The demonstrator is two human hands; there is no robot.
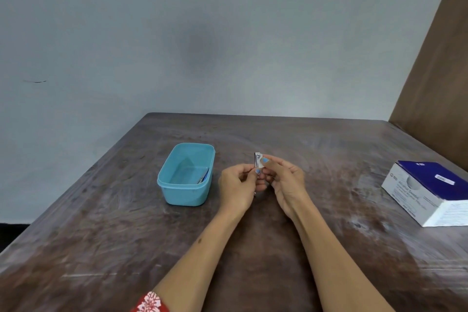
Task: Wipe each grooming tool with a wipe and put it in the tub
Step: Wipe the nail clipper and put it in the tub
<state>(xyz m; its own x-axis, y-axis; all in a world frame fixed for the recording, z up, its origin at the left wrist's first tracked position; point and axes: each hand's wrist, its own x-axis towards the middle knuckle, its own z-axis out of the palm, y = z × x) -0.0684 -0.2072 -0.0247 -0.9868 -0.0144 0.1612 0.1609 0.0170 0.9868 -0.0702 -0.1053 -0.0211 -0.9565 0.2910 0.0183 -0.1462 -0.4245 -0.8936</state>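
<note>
A light blue plastic tub (186, 186) stands on the brown table, left of my hands. A tool with a blue part (203, 177) leans inside it at its right wall. My left hand (236, 185) and my right hand (286, 180) meet above the table's middle. Between their fingertips is a small white packet or wipe (257, 159), pinched by both hands. Whether a tool is inside it is hidden by my fingers.
A white and dark blue box of swabs (428, 192) lies at the table's right edge. A grey wall stands behind the table (253, 248), and a brown panel (435, 63) rises at the far right.
</note>
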